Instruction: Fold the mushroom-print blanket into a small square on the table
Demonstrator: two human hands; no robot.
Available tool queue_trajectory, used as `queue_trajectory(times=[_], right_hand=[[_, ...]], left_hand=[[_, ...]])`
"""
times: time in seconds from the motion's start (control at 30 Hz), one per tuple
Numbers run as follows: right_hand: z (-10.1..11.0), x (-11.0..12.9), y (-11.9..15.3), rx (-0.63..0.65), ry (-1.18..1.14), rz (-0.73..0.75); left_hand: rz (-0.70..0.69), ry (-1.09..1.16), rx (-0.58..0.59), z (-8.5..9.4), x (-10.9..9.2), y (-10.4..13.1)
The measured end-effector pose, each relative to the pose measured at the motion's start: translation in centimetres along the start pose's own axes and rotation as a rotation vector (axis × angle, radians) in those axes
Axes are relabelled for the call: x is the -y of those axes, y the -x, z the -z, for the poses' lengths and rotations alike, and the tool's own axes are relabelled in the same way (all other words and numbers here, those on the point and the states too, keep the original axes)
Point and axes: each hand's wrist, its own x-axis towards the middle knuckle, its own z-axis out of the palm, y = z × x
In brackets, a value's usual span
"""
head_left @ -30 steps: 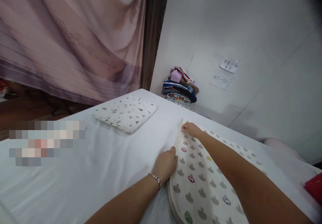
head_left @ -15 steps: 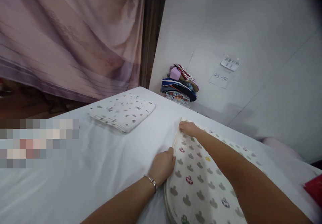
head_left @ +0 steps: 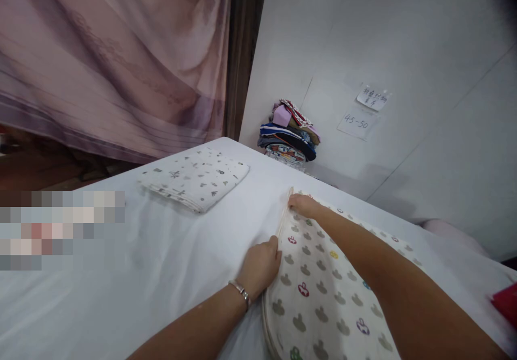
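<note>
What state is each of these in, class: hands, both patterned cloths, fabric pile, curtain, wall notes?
Left hand, closed on the edge of the held cloth
Right hand, gripping that edge farther off
Held cloth, layered along its edge
Other cloth, folded flat
Fabric pile, stacked
Curtain, hanging in folds
Wall notes, stuck up, handwritten

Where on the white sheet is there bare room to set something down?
The white sheet looks bare between the folded cloth and the left hand; also left of the left forearm. Crowded: the right side, with the held cloth and right arm. The blurred part: cannot tell.
</note>
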Motion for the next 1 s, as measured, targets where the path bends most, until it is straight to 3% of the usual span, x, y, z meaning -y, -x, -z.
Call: queue_trajectory(times=[0.27,0.63,1.0], right_hand=[[-0.3,-0.4,-0.9,-0.011,-0.011,0.049],[0.2,-0.2,-0.4,-0.013,0.014,0.055],[-0.2,-0.6,-1.1,0.032,0.015,0.059]], left_hand=[[0.002,0.007,0.024,0.1,0.0,0.0],[-0.028,-0.013,-0.045,-0.5,0.3,-0.2],[-0.013,-0.014,-0.009,0.0,0.0,0.0]])
